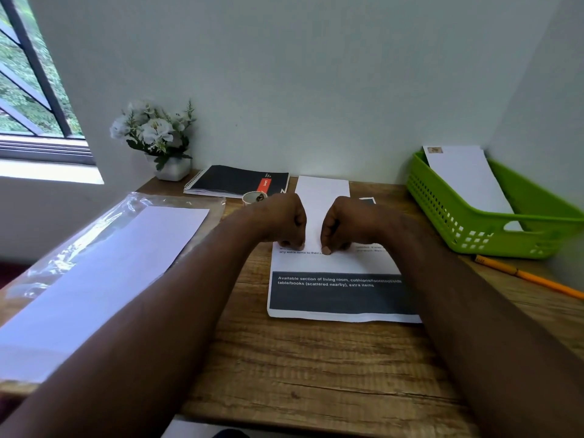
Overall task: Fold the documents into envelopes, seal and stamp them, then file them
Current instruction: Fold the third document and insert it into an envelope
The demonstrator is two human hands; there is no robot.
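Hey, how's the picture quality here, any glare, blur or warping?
Head view: daylight glares off the plastic sleeve; the green basket smears toward the right edge; wide-angle bends the window frame; print on the document reads clearly.

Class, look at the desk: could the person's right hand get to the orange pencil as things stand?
Probably yes. The orange pencil lies bare on the wooden desk, just right of the right hand's forearm, with nothing over it. The hand would first have to let go of the printed white document.

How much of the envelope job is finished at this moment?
Done: one stamped envelope stands in the green basket. In hand: left hand and right hand press a fold into the printed document. Left: enveloping, sealing, stamping, filing it.
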